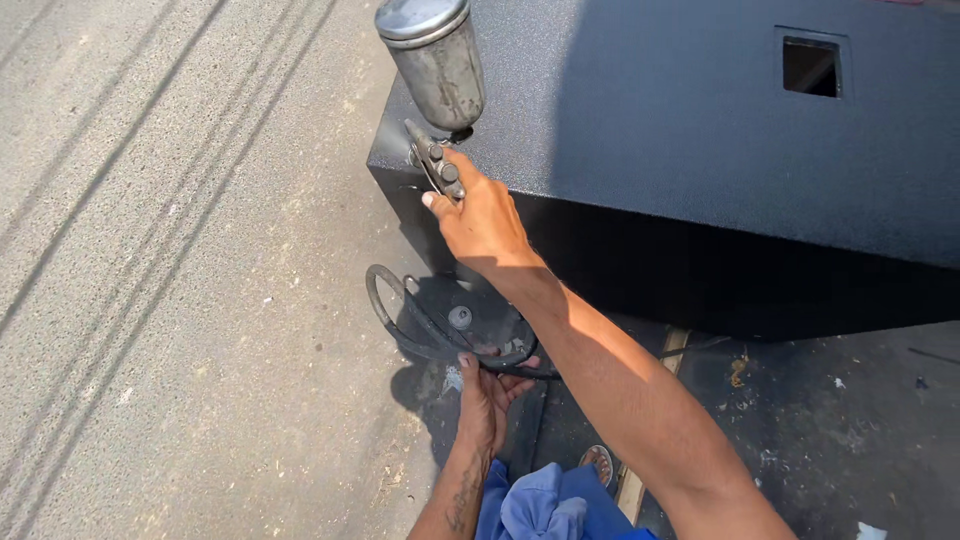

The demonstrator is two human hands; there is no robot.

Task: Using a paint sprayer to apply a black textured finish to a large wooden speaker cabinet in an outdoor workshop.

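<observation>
Right hand [483, 222] gripping spray gun [436, 75] at black box [700, 130] corner; left hand [487, 390] below box, clutching looped hose [400, 320].

The spray gun [437, 150] is a worn grey metal tool with a round cup [432, 62] on top, closed by a domed lid, and it is held upright at the front left corner of the black box [700, 130], with its nozzle very near that corner. The black hose [420, 325] is dusty and makes a loop just above the ground below the gun, close to the box corner.
</observation>
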